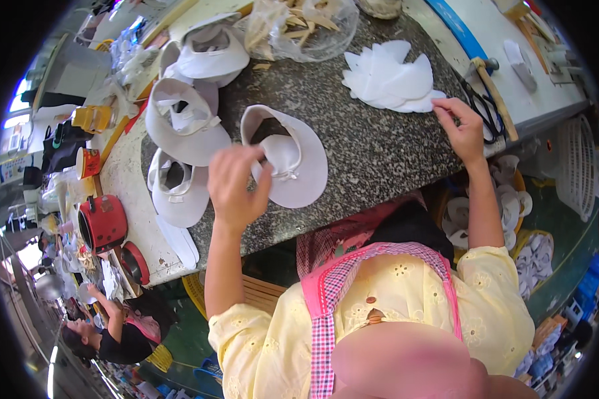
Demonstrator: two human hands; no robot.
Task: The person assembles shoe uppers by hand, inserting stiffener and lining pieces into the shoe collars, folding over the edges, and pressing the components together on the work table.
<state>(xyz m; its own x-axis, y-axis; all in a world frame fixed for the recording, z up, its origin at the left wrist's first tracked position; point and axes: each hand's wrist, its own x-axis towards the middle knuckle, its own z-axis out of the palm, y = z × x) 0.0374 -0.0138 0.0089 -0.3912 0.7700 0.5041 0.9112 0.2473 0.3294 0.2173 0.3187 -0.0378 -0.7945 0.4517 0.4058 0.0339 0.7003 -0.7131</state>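
A white visor-shaped piece, seemingly a shoe upper [313, 174], lies on the dark speckled stone slab [379, 149], with a tied lace or strap at its opening. My left hand [236, 183] is over its left edge, thumb apart from the slightly blurred fingers; whether it touches is unclear. Similar white uppers [209, 136] sit in a group to the left. On the right, a fanned stack of thin white cut pieces [389, 73] rests on the slab. My right hand [460, 130] reaches its near right tip, a fingertip at the edge and the thumb a little apart.
A clear bag of beige scraps [303, 26] lies at the back. Black scissors [482, 110] and a wooden-handled hammer [496, 96] lie at the right edge. A red pot [103, 223] stands at left. Baskets of white pieces [532, 259] sit below right. Another person [116, 329] works at lower left.
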